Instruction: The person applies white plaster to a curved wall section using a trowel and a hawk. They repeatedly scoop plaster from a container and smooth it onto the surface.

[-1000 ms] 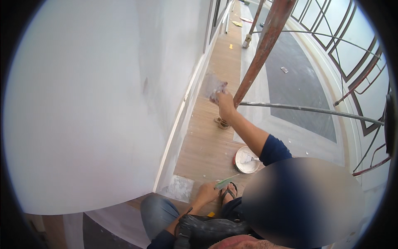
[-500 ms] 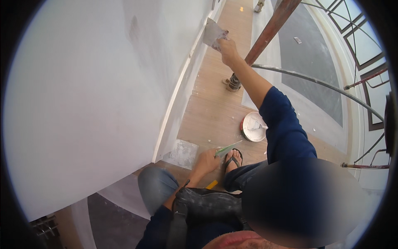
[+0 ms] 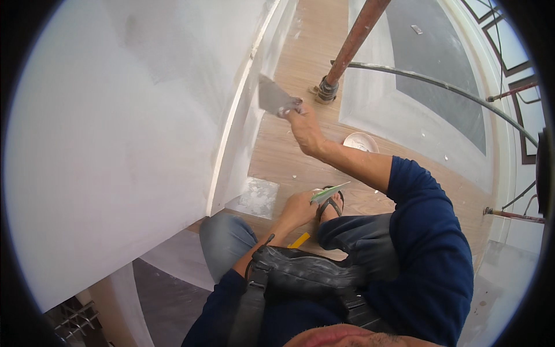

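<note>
My right hand (image 3: pixel 306 132) is closed round the handle of a putty knife (image 3: pixel 273 96) with a broad grey blade. The blade's far edge lies against or just in front of the lower wall strip (image 3: pixel 245 124) beneath the thin white ledge (image 3: pixel 226 136); I cannot tell whether it touches. Low in front of me, beside my left knee, my left hand (image 3: pixel 298 209) grips a thin, flat green-and-white spreader (image 3: pixel 328 192), tilted up to the right. My left fingers are partly hidden. Past my right forearm stands a round tub (image 3: pixel 361 142) of white paste, its near part covered by the arm.
A rusty scaffold pole (image 3: pixel 359 40) stands on the wooden floor (image 3: pixel 312 52), with a curved grey bar (image 3: pixel 428 73) running right. The large white wall (image 3: pixel 133 144) fills the left. A yellow strip (image 3: pixel 299 240) lies near my sandalled foot (image 3: pixel 330 207), and a black bag (image 3: pixel 306 269) hangs at my waist.
My right hand has drawn the putty knife back toward me along the wall, its elbow now bent. My left hand keeps the spreader low. The view has shifted, and my forearm now covers part of the tub.
</note>
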`<action>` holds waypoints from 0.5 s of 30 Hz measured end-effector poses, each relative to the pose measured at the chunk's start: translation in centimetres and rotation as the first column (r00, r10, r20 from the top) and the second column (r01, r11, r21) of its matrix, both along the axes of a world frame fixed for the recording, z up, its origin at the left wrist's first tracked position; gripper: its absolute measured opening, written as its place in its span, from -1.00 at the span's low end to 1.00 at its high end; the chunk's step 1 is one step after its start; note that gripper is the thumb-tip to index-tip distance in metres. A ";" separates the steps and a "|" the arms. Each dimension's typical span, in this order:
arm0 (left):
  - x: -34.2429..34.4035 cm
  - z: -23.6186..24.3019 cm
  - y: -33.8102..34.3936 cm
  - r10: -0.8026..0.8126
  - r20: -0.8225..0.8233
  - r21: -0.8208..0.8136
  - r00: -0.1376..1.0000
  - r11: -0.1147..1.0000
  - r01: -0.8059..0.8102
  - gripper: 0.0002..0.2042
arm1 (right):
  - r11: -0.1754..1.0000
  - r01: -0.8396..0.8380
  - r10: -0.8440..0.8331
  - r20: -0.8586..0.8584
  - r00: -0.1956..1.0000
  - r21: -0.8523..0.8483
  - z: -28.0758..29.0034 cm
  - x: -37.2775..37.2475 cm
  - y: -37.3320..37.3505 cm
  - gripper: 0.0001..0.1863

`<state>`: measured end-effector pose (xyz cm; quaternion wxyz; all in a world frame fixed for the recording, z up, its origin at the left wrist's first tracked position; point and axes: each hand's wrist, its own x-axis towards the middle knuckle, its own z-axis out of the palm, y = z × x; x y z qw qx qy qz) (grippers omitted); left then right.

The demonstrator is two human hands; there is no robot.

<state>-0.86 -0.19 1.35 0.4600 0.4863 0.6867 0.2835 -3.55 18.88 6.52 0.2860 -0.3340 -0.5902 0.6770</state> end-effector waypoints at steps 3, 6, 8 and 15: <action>0.3 -0.3 -0.1 0.015 0.022 -0.015 1.000 1.000 -0.014 -0.63 | 0.986 0.114 -0.127 0.108 0.986 0.119 -1.4 -0.6 2.4 -0.57; 0.2 -0.8 -0.4 0.053 0.045 -0.020 0.998 0.998 -0.052 -0.63 | 0.904 0.178 -0.216 0.057 0.975 0.389 -0.7 -4.6 3.8 -0.55; 0.4 -1.0 0.0 0.014 0.024 -0.033 1.000 0.999 -0.014 -0.64 | 0.745 0.195 -0.242 -0.014 0.970 0.638 -3.0 -6.8 4.5 -0.54; -0.4 -1.7 -0.7 0.040 -0.032 0.012 0.999 0.999 -0.040 -0.65 | 0.861 -0.012 -0.069 0.142 0.987 0.508 -5.5 -2.1 -2.2 -0.48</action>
